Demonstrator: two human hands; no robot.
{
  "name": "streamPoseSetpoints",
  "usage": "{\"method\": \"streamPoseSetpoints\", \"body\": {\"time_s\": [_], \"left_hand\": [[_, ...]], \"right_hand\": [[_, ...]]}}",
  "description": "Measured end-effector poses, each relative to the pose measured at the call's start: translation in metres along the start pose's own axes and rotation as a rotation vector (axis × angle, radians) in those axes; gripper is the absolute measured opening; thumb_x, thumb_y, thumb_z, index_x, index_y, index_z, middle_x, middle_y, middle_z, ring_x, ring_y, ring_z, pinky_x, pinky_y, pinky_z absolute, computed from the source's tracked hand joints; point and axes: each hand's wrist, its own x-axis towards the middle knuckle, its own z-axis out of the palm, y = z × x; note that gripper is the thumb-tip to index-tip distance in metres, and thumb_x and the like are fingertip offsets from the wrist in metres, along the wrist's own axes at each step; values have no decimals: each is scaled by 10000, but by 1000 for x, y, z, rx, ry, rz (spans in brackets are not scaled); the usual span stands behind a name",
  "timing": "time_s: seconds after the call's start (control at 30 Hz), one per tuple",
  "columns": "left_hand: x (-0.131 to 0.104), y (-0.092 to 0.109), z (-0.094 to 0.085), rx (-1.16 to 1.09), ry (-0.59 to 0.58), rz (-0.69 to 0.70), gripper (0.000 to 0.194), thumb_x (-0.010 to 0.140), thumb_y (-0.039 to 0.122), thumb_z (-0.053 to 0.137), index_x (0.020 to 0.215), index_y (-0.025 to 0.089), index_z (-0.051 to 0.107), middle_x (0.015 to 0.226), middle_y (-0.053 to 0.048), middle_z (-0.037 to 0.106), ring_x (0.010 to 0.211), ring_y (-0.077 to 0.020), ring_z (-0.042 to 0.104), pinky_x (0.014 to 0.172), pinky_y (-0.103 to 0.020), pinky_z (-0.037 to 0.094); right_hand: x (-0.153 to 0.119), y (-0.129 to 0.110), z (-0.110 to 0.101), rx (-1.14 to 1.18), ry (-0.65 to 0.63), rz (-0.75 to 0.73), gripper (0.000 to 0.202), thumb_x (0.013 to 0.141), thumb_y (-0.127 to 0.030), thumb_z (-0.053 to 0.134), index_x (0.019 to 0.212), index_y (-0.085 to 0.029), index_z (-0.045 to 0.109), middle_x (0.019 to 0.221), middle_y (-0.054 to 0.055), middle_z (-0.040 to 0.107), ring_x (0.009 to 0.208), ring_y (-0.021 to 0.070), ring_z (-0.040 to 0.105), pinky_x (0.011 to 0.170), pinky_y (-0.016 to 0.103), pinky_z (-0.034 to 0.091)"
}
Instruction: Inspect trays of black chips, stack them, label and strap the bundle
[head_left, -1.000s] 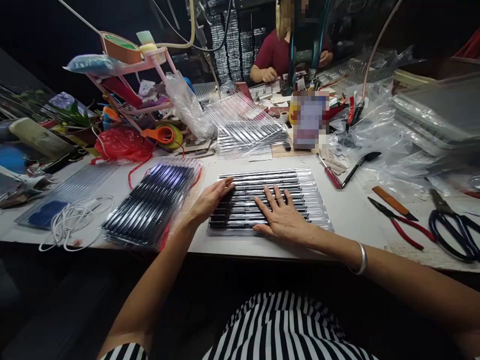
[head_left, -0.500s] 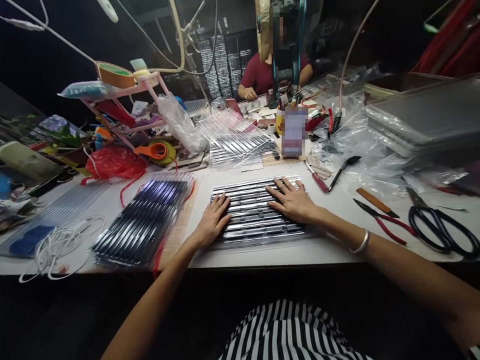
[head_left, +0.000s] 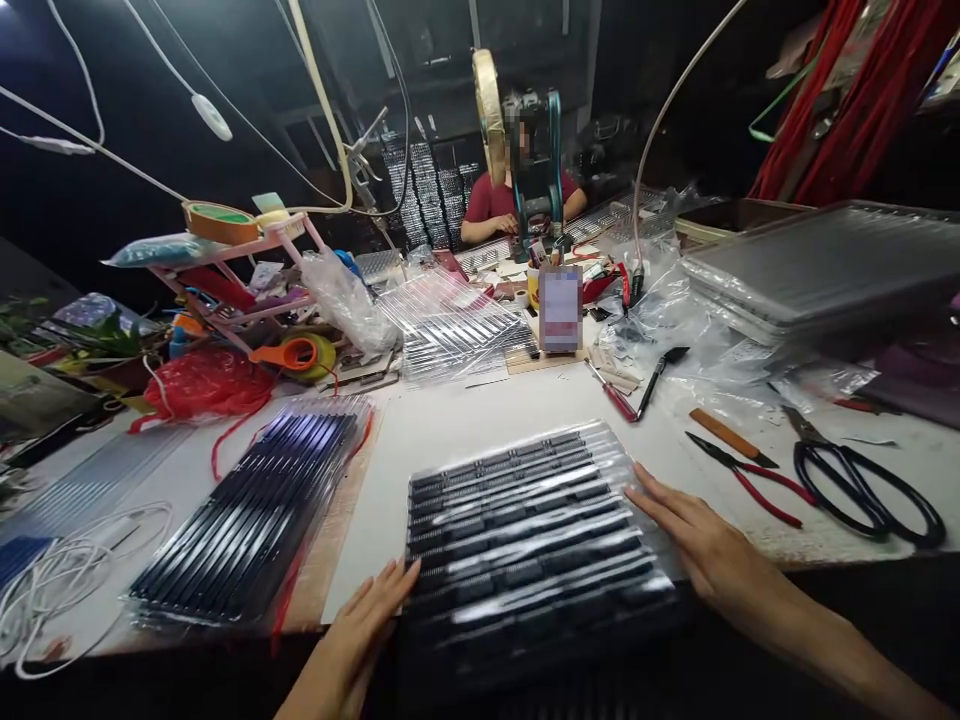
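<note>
A clear plastic tray of black ribbed strips (head_left: 525,530) is tilted at the table's front edge, its near side out past the edge. My left hand (head_left: 367,620) touches its left side with fingers stretched out. Against the tray's right side lies my right hand (head_left: 690,530), its fingers extended along the clear margin. Both thumbs are hard to make out. To the left, another tray of shiny black strips (head_left: 255,500) lies flat on the white table (head_left: 360,440).
Pliers (head_left: 750,475), large scissors (head_left: 862,490) and a screwdriver (head_left: 613,392) lie at the right. A phone (head_left: 561,308) stands behind. White cable (head_left: 45,590) coils at the far left. Across the table sits a person in a red shirt (head_left: 487,205).
The tray has come toward me and tilted. My hands have moved from its top to its left and right sides. The view has shifted upward and right.
</note>
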Motion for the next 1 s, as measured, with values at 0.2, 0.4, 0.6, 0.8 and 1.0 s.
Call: {"method": "streamPoseSetpoints", "body": {"time_s": [0.2,0.4,0.6,0.8,1.0], "left_hand": [[-28,10,26,197,198,-5,702,845,61,326,1477,266,102,1376,-79,480,1289,-217,416,1001,-374,379],[-3,14,34,225,357,2,615,884,75,315,1465,237,193,1370,-122,482,1267,-227,444,963,-373,365],[18,4,4,3,529,-36,427,922,185,279,1293,241,483,1152,-72,644,1048,-202,593,865,-350,425],[76,-2,-54,-85,659,-416,425,933,423,254,905,170,595,718,-61,637,652,-201,585,598,-304,426],[115,-14,-36,1,263,-682,488,911,423,274,678,168,619,665,-122,625,683,-254,589,603,-321,381]], "right_hand": [[-41,19,-23,1,-248,-101,734,801,-66,386,1454,-348,204,1528,10,183,1328,231,348,1011,384,425],[-26,28,-11,-140,-64,-288,793,745,-1,390,1461,-291,212,1534,68,171,1364,266,270,1033,476,374],[-1,27,-35,21,88,-442,539,897,-128,425,1421,-159,299,1419,177,399,1245,217,465,960,355,452],[75,-10,-81,383,225,113,431,929,-509,328,999,-152,559,639,37,662,502,160,603,534,282,494],[125,-18,-41,187,-242,451,524,953,-485,215,784,-148,579,536,51,628,530,162,607,586,258,461]]}}
